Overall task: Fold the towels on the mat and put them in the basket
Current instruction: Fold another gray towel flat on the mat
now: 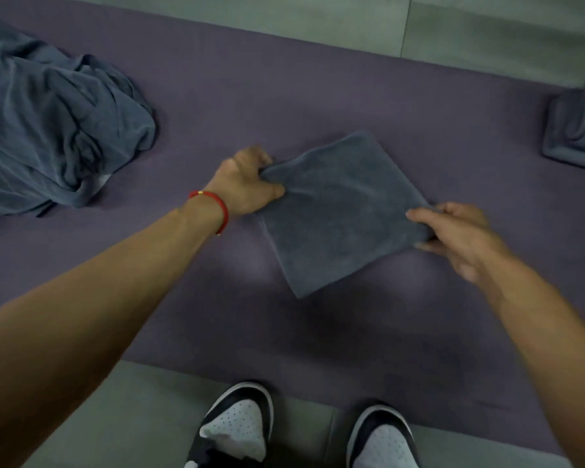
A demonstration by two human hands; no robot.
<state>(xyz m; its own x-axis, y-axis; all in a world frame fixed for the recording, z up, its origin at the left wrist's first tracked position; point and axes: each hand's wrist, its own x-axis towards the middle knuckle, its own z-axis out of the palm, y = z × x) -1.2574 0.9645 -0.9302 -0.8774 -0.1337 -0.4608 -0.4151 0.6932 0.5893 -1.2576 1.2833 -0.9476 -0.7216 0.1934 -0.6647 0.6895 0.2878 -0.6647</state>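
both hands pinched the folded towel (341, 211), left hand (247, 185) and right hand (453, 236) at opposite corners; lifting it level would likely keep the fold together.

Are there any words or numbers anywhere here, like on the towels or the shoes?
No, none can be read.
Folded towel: plain grey, no label showing.
Towel pile: no tag with words.
Shoes: only small dots, no brand visible.
Red bracelet: no writing.
Mat: plain purple.
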